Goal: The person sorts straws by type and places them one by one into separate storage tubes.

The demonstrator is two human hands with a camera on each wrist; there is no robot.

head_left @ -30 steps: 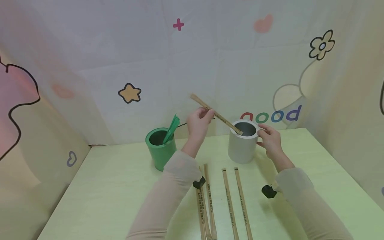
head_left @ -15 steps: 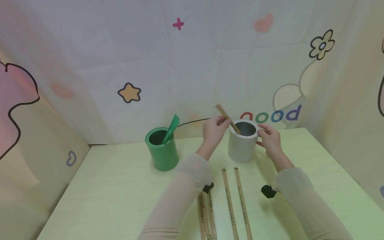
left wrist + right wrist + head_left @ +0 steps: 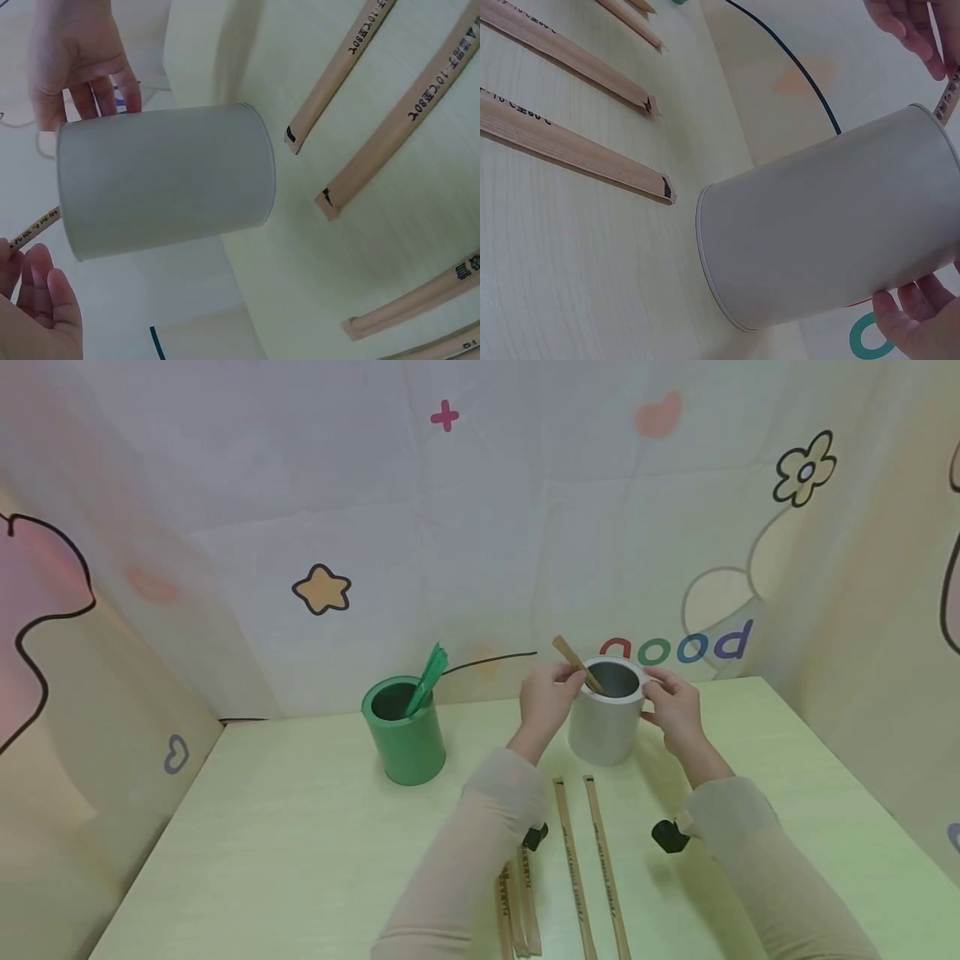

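My left hand (image 3: pixel 547 702) pinches a brown paper-wrapped straw (image 3: pixel 567 652) at the rim of a white cylindrical holder (image 3: pixel 604 732). The straw leans, its lower end inside the mouth and its upper end sticking out to the upper left. On the holder's other side, my right hand (image 3: pixel 675 706) grips it near the rim, with thumb and fingers against the wall. The left wrist view has the holder's plain side (image 3: pixel 165 180) between the hands, with a short length of printed straw (image 3: pixel 36 229) showing. The inside of the holder is mostly hidden.
A green holder (image 3: pixel 411 752) with green wrapped sticks (image 3: pixel 427 681) in it stands to the left. Two paper-wrapped straws (image 3: pixel 573 868) lie in front of the white holder. Several more (image 3: pixel 517 902) lie partly under my left forearm. A printed curtain (image 3: pixel 480 527) hangs behind the table.
My left hand has moved right and down toward the white holder, and the straw's lower end has gone into its mouth. My right hand has stayed on the holder.
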